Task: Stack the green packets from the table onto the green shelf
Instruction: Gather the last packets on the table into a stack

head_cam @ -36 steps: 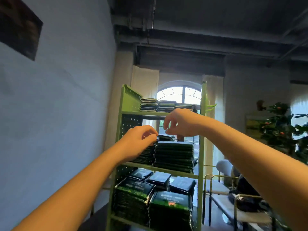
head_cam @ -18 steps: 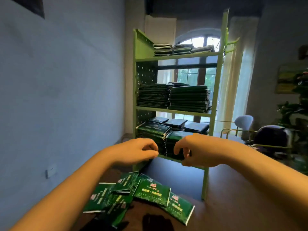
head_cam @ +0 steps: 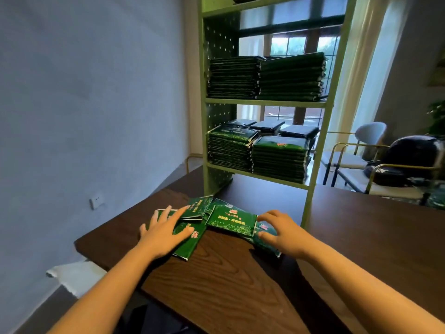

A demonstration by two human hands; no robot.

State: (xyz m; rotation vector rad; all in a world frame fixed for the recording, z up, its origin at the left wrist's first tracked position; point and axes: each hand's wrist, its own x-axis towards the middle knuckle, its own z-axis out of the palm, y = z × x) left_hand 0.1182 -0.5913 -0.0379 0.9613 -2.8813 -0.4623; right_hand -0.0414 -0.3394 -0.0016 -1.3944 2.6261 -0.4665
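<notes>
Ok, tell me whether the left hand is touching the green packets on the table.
Touching. The head view shows the left hand lying flat on the green packets, fingers spread across their tops, no gap visible.

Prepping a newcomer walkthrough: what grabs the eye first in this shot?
First the tall green shelf at the far side of the dark wooden table, its tiers packed with neat stacks of green packets. Next come the loose packets scattered on the table just in front of it. The left hand lies flat on them and the right hand is curled over the rightmost ones.
</notes>
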